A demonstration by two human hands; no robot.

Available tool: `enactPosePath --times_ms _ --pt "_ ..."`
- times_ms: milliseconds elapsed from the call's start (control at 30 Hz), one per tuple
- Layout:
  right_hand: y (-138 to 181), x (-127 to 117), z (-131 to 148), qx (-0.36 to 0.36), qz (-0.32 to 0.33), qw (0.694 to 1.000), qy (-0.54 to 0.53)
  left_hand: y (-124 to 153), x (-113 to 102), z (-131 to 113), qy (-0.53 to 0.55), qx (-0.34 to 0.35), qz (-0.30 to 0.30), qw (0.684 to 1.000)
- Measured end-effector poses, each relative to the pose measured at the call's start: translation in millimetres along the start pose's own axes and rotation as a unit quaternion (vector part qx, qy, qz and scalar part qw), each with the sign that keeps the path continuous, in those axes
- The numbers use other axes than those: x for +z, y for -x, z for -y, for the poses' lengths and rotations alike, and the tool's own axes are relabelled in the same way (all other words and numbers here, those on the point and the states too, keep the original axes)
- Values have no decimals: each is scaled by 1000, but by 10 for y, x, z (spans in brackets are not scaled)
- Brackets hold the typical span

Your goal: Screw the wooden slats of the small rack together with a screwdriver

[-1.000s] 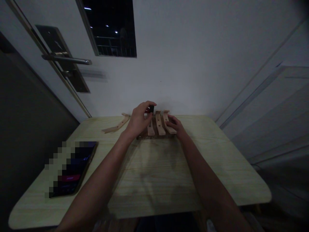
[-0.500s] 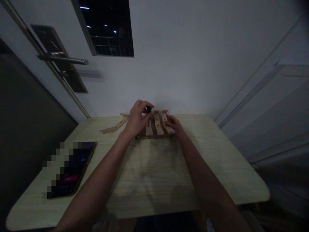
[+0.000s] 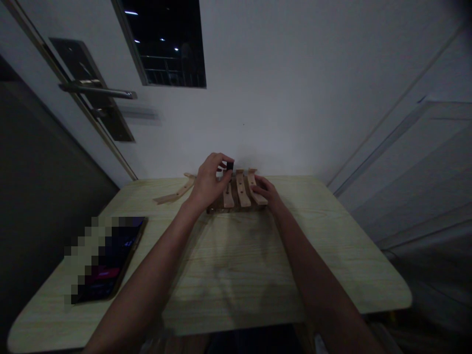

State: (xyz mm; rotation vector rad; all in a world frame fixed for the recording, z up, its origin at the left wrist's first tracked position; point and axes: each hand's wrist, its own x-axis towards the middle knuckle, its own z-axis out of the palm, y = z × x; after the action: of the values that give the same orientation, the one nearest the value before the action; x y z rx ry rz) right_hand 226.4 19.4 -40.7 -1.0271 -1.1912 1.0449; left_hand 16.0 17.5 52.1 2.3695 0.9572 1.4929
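we count two bare hands, four bent, pale wooden strips with small dark holes, one brown base and one small black block. three strips, the left strip [image 3: 228, 197], the middle strip [image 3: 242, 189] and the right strip [image 3: 258, 195], lie side by side across the brown, flat base [image 3: 236, 210]; the fourth, a loose strip [image 3: 179, 192], lies on the pale wood-grained table [image 3: 342, 246], left of the base. near left we see one dark, flat phone [image 3: 116, 260], partly pixelated; beyond the table's far edge stands a white door [image 3: 258, 98]. the left hand [image 3: 211, 179] hides the base's left end. its thumb and fingers pinch the black block [image 3: 230, 165] above the left strip's far part. the right hand [image 3: 267, 189] lies at the base's right end, fingers bent, thumb against the right strip; we cannot tell whether it pinches.
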Motion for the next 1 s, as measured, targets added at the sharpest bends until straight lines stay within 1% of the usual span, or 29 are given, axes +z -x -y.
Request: enactPosePath --times_ms 133,300,433,533,767,1000 --pt "-9 -4 -4 0 2 1000 12 -7 -4 2 -30 1 -22 999" --pt "-5 -13 0 -2 2 1000 22 -17 5 15 -27 -9 -24 999" --pt "-11 -6 -6 -3 -9 1000 13 -10 23 28 2 -25 -8 1000" --pt "-21 -3 -15 -6 -21 1000 20 -1 23 20 12 -19 15 1000" --pt "-34 -11 -38 -7 -11 1000 23 11 -5 -31 19 -14 29 999" --pt "-18 -3 -26 -12 0 1000 17 -11 -7 -20 -21 4 -21 1000"
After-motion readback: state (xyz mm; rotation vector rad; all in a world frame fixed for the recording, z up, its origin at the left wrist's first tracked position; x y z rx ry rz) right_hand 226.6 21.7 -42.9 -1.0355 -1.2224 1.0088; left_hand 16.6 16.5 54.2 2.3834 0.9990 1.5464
